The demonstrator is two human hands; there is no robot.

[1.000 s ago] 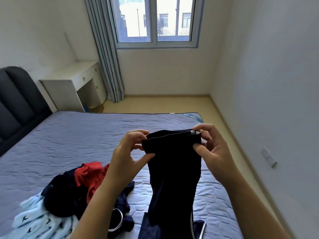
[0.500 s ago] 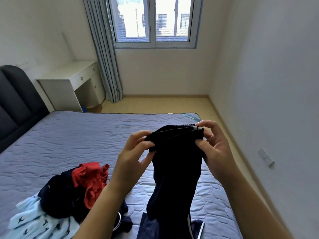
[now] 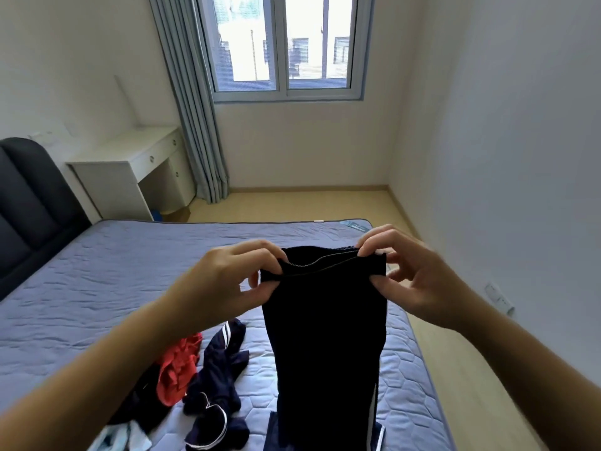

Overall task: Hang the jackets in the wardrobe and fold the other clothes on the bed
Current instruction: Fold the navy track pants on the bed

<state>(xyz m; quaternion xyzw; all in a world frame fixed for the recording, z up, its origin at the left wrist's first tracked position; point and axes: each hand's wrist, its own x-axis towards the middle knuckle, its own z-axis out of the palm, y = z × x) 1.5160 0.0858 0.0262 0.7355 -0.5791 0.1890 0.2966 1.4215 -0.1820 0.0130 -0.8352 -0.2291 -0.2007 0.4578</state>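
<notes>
A pair of dark navy trousers (image 3: 325,346) hangs upright in front of me over the bed (image 3: 113,271), a white stripe showing low on its right side. My left hand (image 3: 227,281) pinches the left end of the waistband. My right hand (image 3: 409,271) pinches the right end, thumb in front and fingers over the top. On the bed below my left arm lies a heap: a red garment (image 3: 177,366), a navy garment with white trim (image 3: 214,392), a black one and a pale blue patterned one (image 3: 120,437).
A dark padded headboard (image 3: 29,203) stands at the left. A white desk (image 3: 130,167) and grey curtain (image 3: 195,109) sit in the far left corner under the window (image 3: 286,43). Bare wooden floor (image 3: 309,205) runs beyond the bed and along the right wall.
Both hands have spread the waistband wider and flatter. The view has tipped so the heap sits lower and my left arm covers more of it.
</notes>
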